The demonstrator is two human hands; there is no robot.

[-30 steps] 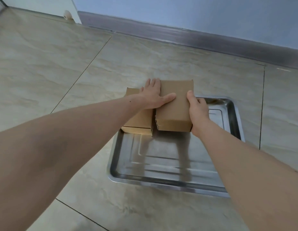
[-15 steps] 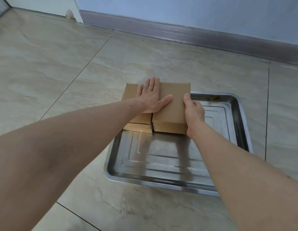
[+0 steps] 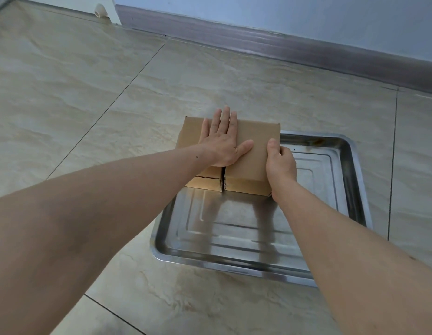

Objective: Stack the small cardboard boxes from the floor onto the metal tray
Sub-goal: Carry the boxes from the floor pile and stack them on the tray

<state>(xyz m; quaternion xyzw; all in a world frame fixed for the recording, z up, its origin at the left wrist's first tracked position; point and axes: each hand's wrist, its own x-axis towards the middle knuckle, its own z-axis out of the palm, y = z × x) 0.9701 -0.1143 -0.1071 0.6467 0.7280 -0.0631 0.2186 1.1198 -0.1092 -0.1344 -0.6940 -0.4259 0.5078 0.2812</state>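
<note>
Two cardboard boxes side by side in far left corner of metal tray [image 3: 234, 264], touching: left box [image 3: 192, 131], right box [image 3: 254, 153]. Left hand [image 3: 222, 143] flat across both tops, fingers straight, spread. Right hand [image 3: 280, 163] grips right box's right side (thumb on top, other fingers curled below edge). Tray on tiled floor [image 3: 89, 93].

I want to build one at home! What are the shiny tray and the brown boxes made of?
The tray looks like polished metal, probably stainless steel: it is silvery and mirrors the arms. The two boxes look like plain brown cardboard: matte, with folded flap edges at the near ends. The floor seems to be glossy stone-look tile, with thin dark joints.
</note>
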